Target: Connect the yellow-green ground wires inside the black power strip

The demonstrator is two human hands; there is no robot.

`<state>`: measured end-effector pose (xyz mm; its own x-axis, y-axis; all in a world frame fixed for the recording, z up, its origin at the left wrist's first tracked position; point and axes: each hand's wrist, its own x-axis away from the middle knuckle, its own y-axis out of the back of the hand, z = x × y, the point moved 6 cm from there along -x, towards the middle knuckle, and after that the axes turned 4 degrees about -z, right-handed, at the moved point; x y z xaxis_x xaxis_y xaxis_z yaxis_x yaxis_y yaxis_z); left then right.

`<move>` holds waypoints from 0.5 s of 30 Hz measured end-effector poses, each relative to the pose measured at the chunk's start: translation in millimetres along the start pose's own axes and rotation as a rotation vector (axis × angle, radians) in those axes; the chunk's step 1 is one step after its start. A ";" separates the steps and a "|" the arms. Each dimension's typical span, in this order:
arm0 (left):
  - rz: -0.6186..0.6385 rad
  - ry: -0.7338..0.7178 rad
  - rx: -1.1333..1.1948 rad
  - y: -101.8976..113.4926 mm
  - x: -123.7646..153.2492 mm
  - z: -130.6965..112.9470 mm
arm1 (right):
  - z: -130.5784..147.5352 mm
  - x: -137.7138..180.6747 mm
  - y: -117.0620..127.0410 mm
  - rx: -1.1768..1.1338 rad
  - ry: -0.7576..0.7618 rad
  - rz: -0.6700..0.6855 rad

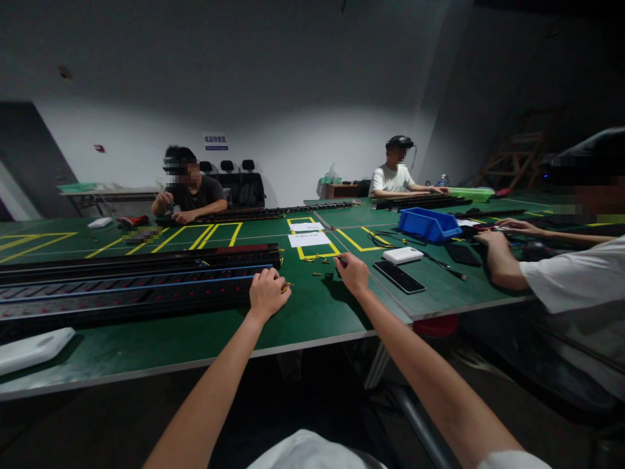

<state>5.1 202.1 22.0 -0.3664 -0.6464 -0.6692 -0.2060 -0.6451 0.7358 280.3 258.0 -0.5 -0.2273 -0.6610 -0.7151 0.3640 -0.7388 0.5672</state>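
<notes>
My left hand (269, 294) rests with curled fingers at the right end of a long black rail (185, 294) that has blue strips and a row of red dots. Small brass-coloured screws (289, 284) poke out beside its fingers. Over the green table, my right hand (353, 273) is closed in a pinch, thumb and forefinger together; whatever lies between the tips is too small to make out. Just left of that hand, several loose brass-coloured screws (317, 274) are scattered on the tabletop. Printed white paper (309, 240) lies beyond them.
Right of my hands are a phone (399, 276), a white power bank (403, 255), cables and a blue bin (428, 225). Another white device (36, 350) lies front left. A co-worker's arm (502, 257) reaches in at right; two people sit across the table (312, 332).
</notes>
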 end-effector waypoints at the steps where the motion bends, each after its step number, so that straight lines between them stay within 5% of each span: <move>1: 0.000 -0.001 0.000 0.1 0.0 0.0 | 0.0 0.0 0.0 0.003 0.002 0.004; 15: -0.017 0.000 -0.004 -1.2 0.5 -0.3 | 20.3 5.4 -2.3 0.048 0.178 0.167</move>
<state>5.4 202.4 20.8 -0.3626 -0.6354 -0.6817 -0.2088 -0.6575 0.7239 259.9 253.5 2.6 -0.0033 -0.7441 -0.6680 0.3393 -0.6292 0.6992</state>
